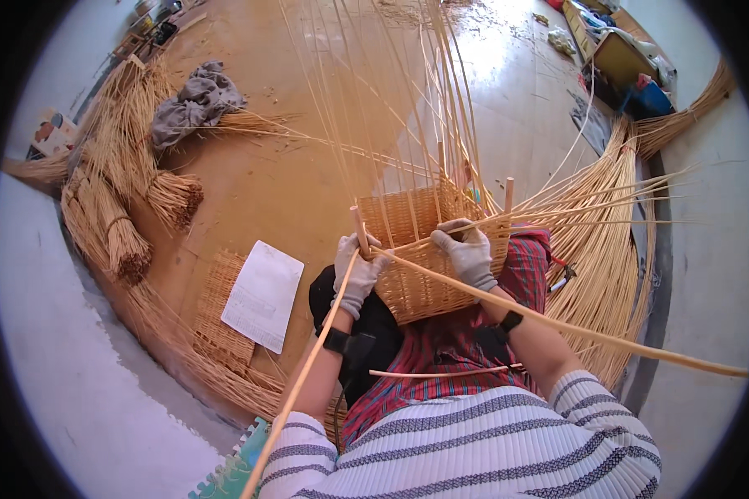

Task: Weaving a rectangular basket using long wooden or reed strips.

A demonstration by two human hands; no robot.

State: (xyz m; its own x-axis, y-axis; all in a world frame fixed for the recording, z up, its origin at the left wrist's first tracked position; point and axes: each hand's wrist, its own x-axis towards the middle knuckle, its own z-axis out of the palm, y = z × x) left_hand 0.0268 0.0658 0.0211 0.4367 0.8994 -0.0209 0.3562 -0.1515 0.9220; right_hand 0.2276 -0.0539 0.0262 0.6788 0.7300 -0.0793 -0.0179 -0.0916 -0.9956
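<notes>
A half-woven rectangular wicker basket [416,291] rests on my lap over red checked cloth, long thin canes rising from its far sides and short thick posts standing at its corners. My gloved left hand [356,270] is closed at the near-left corner post [358,223], where thicker pale rods [558,323] cross and run out toward the lower left and right. My gloved right hand [464,249] is closed on a strand along the basket's upper edge, right of the left hand. A loose short rod [416,373] lies across my lap.
Cane bundles [116,220] with a grey cloth [195,104] lie left; more long canes [607,266] fan out right. A white sheet [262,295] lies on a woven panel [212,299]. A cluttered bin [599,41] stands back right; a foam mat [229,466] is lower left.
</notes>
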